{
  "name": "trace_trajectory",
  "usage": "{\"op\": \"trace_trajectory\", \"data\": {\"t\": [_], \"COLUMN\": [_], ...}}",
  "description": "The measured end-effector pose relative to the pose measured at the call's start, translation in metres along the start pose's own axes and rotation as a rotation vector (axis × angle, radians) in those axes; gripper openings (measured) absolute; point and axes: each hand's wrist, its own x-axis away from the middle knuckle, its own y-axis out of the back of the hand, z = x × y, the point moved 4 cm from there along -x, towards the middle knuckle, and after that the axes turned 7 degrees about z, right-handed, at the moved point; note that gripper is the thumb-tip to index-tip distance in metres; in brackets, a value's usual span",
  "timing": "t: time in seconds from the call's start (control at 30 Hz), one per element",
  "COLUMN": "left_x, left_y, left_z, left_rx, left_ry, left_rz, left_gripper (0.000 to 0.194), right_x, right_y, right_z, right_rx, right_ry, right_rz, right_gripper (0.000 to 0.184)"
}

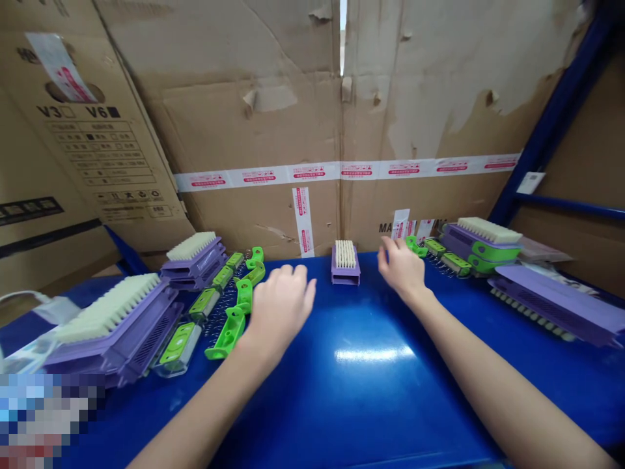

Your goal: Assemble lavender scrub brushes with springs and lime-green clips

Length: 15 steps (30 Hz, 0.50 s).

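Observation:
My left hand (282, 305) hovers over the blue table beside a row of bright green plastic brackets (245, 296). Its fingers are loosely bent with the thumb apart, the fingertips are partly hidden, and nothing shows in it. Further right, my right hand (403, 266) reaches toward the back, fingers apart, close to another green bracket (416, 246); whether it touches that bracket I cannot tell. Between the hands, near the back edge, stands a small purple brush head (346, 268) with cream bristles on top.
Purple bristled pieces (114, 326) are stacked at the left, by green-and-clear small parts (180, 348) and metal springs (219, 316). More purple pieces (551, 303) lie at the right. Cardboard (254, 124) walls the back, a blue post (547, 111) the right. A white plug (56, 308) sits far left.

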Motion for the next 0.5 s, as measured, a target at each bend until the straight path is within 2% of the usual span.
{"op": "trace_trajectory", "data": {"t": [0.13, 0.23, 0.37, 0.5], "left_x": [-0.035, -0.051, -0.061, -0.065], "left_y": [-0.025, -0.043, -0.062, -0.076], "left_z": [-0.037, -0.055, -0.068, -0.067], "left_rx": [0.066, 0.090, 0.109, 0.119], "left_ry": [-0.169, -0.264, -0.306, -0.269], "left_rz": [-0.046, -0.105, -0.151, -0.122], "left_gripper": [0.030, 0.033, 0.041, 0.044], "right_x": [-0.007, -0.007, -0.007, -0.007], "right_y": [-0.005, -0.014, -0.026, -0.031], "right_z": [-0.045, -0.071, -0.086, -0.091], "right_rx": [0.100, 0.162, 0.195, 0.228], "right_ry": [-0.178, -0.304, -0.393, -0.459], "right_rz": [-0.037, 0.011, 0.110, 0.174], "right_gripper": [0.040, 0.037, 0.036, 0.036]}}
